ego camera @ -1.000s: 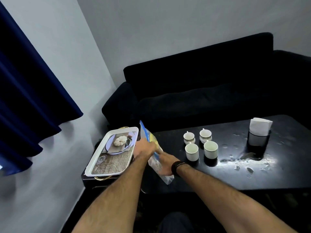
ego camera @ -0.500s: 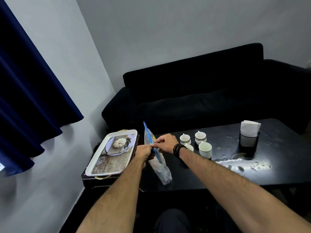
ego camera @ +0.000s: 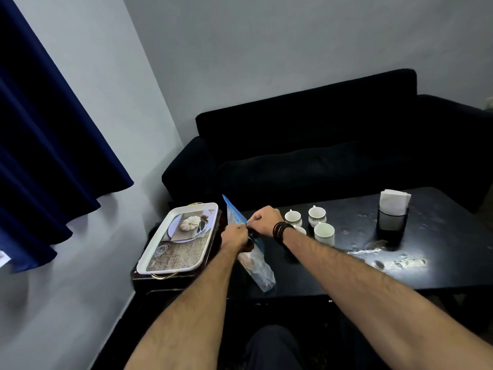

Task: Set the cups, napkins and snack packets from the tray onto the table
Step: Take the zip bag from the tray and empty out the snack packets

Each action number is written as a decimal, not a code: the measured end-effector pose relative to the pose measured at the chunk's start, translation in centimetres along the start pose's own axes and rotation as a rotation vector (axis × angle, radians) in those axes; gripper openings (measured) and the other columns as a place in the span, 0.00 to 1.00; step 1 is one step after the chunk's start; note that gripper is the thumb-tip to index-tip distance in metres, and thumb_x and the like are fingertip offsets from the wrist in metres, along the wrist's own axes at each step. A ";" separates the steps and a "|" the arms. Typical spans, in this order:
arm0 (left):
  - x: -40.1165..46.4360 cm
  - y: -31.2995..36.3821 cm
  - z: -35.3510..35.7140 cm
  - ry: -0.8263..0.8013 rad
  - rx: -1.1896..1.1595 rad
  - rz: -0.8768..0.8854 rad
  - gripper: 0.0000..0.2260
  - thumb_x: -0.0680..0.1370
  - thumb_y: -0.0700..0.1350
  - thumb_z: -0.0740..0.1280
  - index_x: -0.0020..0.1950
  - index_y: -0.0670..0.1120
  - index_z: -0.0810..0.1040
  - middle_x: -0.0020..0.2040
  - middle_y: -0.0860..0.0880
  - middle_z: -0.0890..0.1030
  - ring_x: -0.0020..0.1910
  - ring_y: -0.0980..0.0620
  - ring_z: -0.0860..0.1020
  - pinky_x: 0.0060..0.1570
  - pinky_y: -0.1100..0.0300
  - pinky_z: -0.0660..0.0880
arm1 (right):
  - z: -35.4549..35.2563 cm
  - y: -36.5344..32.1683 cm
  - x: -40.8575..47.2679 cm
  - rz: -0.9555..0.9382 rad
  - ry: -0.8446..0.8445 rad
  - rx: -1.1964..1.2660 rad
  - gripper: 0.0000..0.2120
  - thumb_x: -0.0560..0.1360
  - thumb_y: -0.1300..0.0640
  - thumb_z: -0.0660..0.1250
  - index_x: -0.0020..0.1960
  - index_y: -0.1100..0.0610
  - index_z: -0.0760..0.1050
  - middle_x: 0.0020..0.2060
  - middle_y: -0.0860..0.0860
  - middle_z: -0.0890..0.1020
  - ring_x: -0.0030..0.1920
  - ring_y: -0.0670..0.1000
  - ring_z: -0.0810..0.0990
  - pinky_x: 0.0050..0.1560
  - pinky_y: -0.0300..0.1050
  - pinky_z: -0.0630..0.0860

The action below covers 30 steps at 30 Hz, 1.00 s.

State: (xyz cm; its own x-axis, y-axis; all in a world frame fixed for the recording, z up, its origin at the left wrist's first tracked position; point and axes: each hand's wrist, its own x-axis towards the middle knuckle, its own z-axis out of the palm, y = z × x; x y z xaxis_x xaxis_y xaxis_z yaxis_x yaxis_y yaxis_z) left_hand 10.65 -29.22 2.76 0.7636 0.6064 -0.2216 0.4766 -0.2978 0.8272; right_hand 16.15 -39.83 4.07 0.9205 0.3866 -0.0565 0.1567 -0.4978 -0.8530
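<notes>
A clear packet (ego camera: 255,265) with a blue top strip is held upright at the near left edge of the dark surface (ego camera: 440,273), its lower corner near that edge. The left hand (ego camera: 234,235) is closed on the packet's top from the left; the right hand (ego camera: 265,220), a dark band at its wrist, is pinched on the blue strip from the right, and the two hands nearly touch. Left of the packet a white tray (ego camera: 149,259) with a printed base is seen on a low dark stand. Beyond the right hand, four cups (ego camera: 324,233) are grouped on the surface. Farther right, napkins (ego camera: 394,200) stand in a dark holder (ego camera: 392,222). A black sofa (ego camera: 320,145) lies behind.
</notes>
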 end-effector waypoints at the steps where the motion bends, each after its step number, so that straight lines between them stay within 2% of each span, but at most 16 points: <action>1: -0.2 -0.1 0.0 0.010 0.064 0.013 0.14 0.79 0.43 0.63 0.52 0.34 0.82 0.41 0.38 0.84 0.31 0.46 0.82 0.34 0.56 0.82 | 0.2 0.0 -0.1 0.002 0.004 -0.009 0.05 0.70 0.57 0.73 0.43 0.56 0.86 0.40 0.53 0.87 0.40 0.49 0.85 0.45 0.42 0.82; 3: -0.3 -0.3 -0.1 0.027 0.183 0.072 0.16 0.80 0.43 0.59 0.52 0.33 0.81 0.43 0.38 0.84 0.30 0.47 0.80 0.34 0.55 0.83 | 0.5 0.0 -0.3 0.025 0.027 -0.026 0.04 0.70 0.58 0.71 0.41 0.56 0.86 0.39 0.53 0.87 0.42 0.51 0.85 0.46 0.44 0.83; 5: -0.5 -0.2 -0.1 0.051 0.297 0.150 0.18 0.81 0.44 0.56 0.52 0.33 0.81 0.47 0.35 0.84 0.38 0.42 0.82 0.43 0.49 0.83 | 0.9 0.1 -0.6 0.037 0.066 -0.054 0.04 0.68 0.57 0.71 0.38 0.54 0.85 0.39 0.52 0.86 0.42 0.52 0.85 0.41 0.42 0.81; 7: -0.7 -0.1 -0.1 0.068 0.387 0.182 0.18 0.81 0.44 0.56 0.53 0.33 0.80 0.51 0.34 0.83 0.47 0.37 0.83 0.49 0.47 0.82 | 1.4 0.0 -0.8 0.033 0.109 -0.062 0.04 0.66 0.53 0.72 0.36 0.54 0.83 0.38 0.52 0.85 0.42 0.53 0.84 0.38 0.41 0.77; 9: -0.8 -0.2 0.1 0.070 0.426 0.177 0.15 0.80 0.42 0.57 0.53 0.34 0.80 0.53 0.34 0.82 0.48 0.37 0.83 0.49 0.48 0.82 | 1.8 -0.2 -0.9 0.030 0.126 -0.069 0.08 0.65 0.50 0.74 0.37 0.55 0.83 0.39 0.53 0.85 0.42 0.54 0.84 0.39 0.43 0.79; 12: -0.9 -0.5 0.1 0.073 0.454 0.168 0.14 0.79 0.42 0.58 0.51 0.35 0.80 0.53 0.35 0.82 0.46 0.41 0.82 0.41 0.54 0.78 | 2.2 -0.2 -0.9 0.023 0.169 -0.156 0.14 0.67 0.49 0.74 0.45 0.58 0.83 0.44 0.57 0.84 0.47 0.58 0.84 0.45 0.49 0.82; 15: -1.1 -1.1 -0.1 0.126 0.434 0.129 0.18 0.81 0.46 0.57 0.58 0.35 0.78 0.57 0.35 0.79 0.51 0.40 0.79 0.44 0.55 0.71 | 1.6 0.6 -0.7 0.021 0.241 -0.282 0.12 0.71 0.55 0.70 0.51 0.61 0.81 0.49 0.60 0.83 0.52 0.61 0.83 0.49 0.51 0.82; 17: -1.0 -1.8 -0.5 0.138 0.425 0.116 0.17 0.81 0.47 0.57 0.56 0.36 0.78 0.55 0.37 0.79 0.45 0.43 0.77 0.42 0.56 0.69 | 0.9 1.8 -0.5 0.076 0.269 -0.274 0.12 0.69 0.58 0.68 0.51 0.60 0.81 0.50 0.60 0.83 0.52 0.60 0.83 0.49 0.49 0.81; 19: -0.8 -2.3 -1.1 0.102 0.459 0.168 0.15 0.80 0.46 0.57 0.48 0.36 0.78 0.49 0.37 0.80 0.36 0.49 0.73 0.39 0.56 0.68 | 0.3 2.7 -0.3 0.103 0.223 -0.288 0.12 0.68 0.56 0.68 0.49 0.59 0.81 0.48 0.58 0.83 0.51 0.59 0.82 0.46 0.46 0.79; 20: -0.6 -2.6 -1.5 0.062 0.480 0.212 0.15 0.80 0.46 0.57 0.45 0.36 0.78 0.46 0.37 0.80 0.35 0.48 0.72 0.37 0.55 0.68 | 0.2 2.9 -0.2 0.096 0.183 -0.296 0.11 0.67 0.56 0.68 0.48 0.57 0.82 0.48 0.56 0.84 0.50 0.58 0.82 0.45 0.45 0.78; 23: -0.4 -3.2 -2.1 -0.067 0.495 0.334 0.15 0.80 0.46 0.59 0.38 0.38 0.75 0.41 0.38 0.81 0.39 0.41 0.78 0.42 0.48 0.76 | 0.2 2.2 0.5 -0.003 0.072 -0.240 0.15 0.66 0.53 0.72 0.53 0.53 0.80 0.51 0.51 0.83 0.52 0.53 0.82 0.52 0.46 0.79; 25: -0.4 -3.2 -2.3 -0.096 0.501 0.353 0.16 0.80 0.47 0.60 0.34 0.42 0.72 0.36 0.41 0.79 0.37 0.43 0.78 0.42 0.48 0.77 | 0.4 1.3 0.9 -0.066 -0.024 -0.238 0.19 0.67 0.47 0.76 0.56 0.51 0.80 0.50 0.49 0.83 0.52 0.50 0.82 0.53 0.47 0.79; 26: -0.5 -3.1 -2.3 -0.088 0.520 0.347 0.17 0.80 0.49 0.61 0.32 0.45 0.71 0.35 0.43 0.77 0.35 0.44 0.76 0.40 0.49 0.76 | 0.6 0.9 1.2 -0.102 -0.056 -0.270 0.16 0.69 0.46 0.75 0.54 0.50 0.81 0.48 0.48 0.83 0.50 0.50 0.82 0.51 0.46 0.79; 28: -0.5 -2.7 -2.4 -0.027 0.562 0.308 0.17 0.79 0.53 0.60 0.35 0.45 0.75 0.38 0.42 0.78 0.37 0.43 0.77 0.43 0.52 0.76 | 1.4 0.3 1.5 -0.177 -0.042 -0.347 0.08 0.73 0.48 0.71 0.49 0.49 0.83 0.45 0.49 0.84 0.48 0.52 0.83 0.45 0.43 0.77; 30: -0.1 -2.4 -2.9 0.073 0.625 0.242 0.21 0.79 0.59 0.58 0.46 0.42 0.78 0.46 0.41 0.81 0.45 0.41 0.80 0.48 0.50 0.76 | 2.1 -0.2 1.5 -0.226 -0.018 -0.364 0.06 0.74 0.50 0.69 0.45 0.51 0.82 0.41 0.49 0.82 0.45 0.54 0.82 0.42 0.43 0.74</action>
State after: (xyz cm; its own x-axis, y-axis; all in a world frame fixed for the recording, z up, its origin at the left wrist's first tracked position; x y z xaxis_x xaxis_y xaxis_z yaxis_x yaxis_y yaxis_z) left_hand 8.15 -26.44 2.26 0.8597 0.5107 -0.0144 0.4751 -0.7888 0.3901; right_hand 16.75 -37.50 3.10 0.8425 0.5295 0.0995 0.4733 -0.6392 -0.6061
